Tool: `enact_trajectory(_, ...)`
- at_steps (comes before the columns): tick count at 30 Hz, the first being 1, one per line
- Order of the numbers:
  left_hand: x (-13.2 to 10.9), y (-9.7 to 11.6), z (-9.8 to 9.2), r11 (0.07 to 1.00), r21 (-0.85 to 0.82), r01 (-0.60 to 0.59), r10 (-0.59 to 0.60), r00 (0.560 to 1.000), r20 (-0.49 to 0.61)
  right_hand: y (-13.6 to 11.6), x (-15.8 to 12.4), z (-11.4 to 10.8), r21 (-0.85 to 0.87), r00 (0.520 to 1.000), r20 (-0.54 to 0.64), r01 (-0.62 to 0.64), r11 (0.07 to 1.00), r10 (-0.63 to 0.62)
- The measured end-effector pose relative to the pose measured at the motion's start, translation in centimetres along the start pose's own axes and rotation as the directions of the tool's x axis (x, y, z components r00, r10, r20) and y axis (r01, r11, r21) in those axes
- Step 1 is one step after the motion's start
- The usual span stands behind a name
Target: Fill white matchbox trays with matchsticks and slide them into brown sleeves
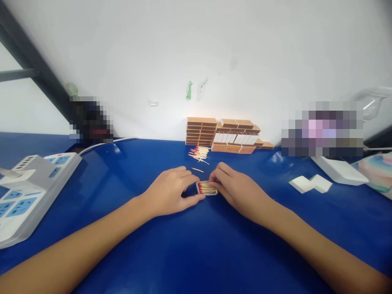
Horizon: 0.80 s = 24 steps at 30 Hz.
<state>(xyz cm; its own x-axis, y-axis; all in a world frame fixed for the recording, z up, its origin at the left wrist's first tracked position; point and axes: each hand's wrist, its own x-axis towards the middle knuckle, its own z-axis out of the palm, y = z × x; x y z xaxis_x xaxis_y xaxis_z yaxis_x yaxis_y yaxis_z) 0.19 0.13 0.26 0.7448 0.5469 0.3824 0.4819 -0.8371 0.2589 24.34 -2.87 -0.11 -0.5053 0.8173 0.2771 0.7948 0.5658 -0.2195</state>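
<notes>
A small white matchbox tray point(207, 194) lies on the blue table in front of me, filled with red-tipped matches point(207, 188) whose heads point left. My left hand point(171, 190) steadies the tray from the left, thumb at its near corner and index finger along its far side. From the right, the fingers of my right hand point(234, 185) are pinched together at the tray's right end, by the plain ends of the matches. What exactly they grip is hidden. Just beyond the tray lies one loose match point(197, 170), and behind it a loose pile of matches point(199, 153).
Several stacked matchboxes point(200, 131) stand against the white wall point(196, 49), with white trays point(235, 138) among them. On the left sits a power strip point(36, 192) with a cable. Folded white paper point(310, 183) and a white object point(341, 170) lie to the right.
</notes>
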Motion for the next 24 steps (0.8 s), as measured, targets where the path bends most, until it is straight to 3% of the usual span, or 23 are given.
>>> enact_trajectory(4, 0.0, 0.0, -0.1, 1.000, 0.011, 0.008, -0.008, 1.000, -0.004, 0.3, 0.7, 0.1, 0.180, 0.999, -0.025, -0.022, 0.983, 0.027)
enact_trajectory(8, 0.0, 0.1, -0.3, 0.999, 0.001, 0.035, -0.035, 0.999, 0.014, 1.2, 3.1, 0.8, 0.317, 0.984, -0.113, -0.098, 0.943, 0.140)
enact_trajectory(13, -0.1, 0.1, -0.5, 0.999, -0.031, 0.030, -0.028, 0.999, 0.045, 2.3, 5.5, 1.7, 0.320, 0.986, 0.008, -0.159, 0.934, 0.165)
enact_trajectory(16, 0.0, -0.2, -0.4, 0.998, -0.021, 0.059, -0.057, 0.996, 0.073, 2.4, 5.3, 1.2, 0.319, 0.987, 0.046, -0.159, 0.934, 0.152)
enact_trajectory(21, 0.1, -0.7, -0.3, 0.994, 0.001, 0.110, -0.110, 0.992, 0.068, 1.5, 3.7, -0.5, 0.369, 0.990, -0.005, -0.126, 0.921, 0.138)
enact_trajectory(24, 0.1, -0.8, -0.3, 0.994, -0.002, 0.111, -0.111, 0.991, 0.072, 0.8, 2.6, -1.2, 0.338, 0.994, 0.071, -0.105, 0.935, 0.086)
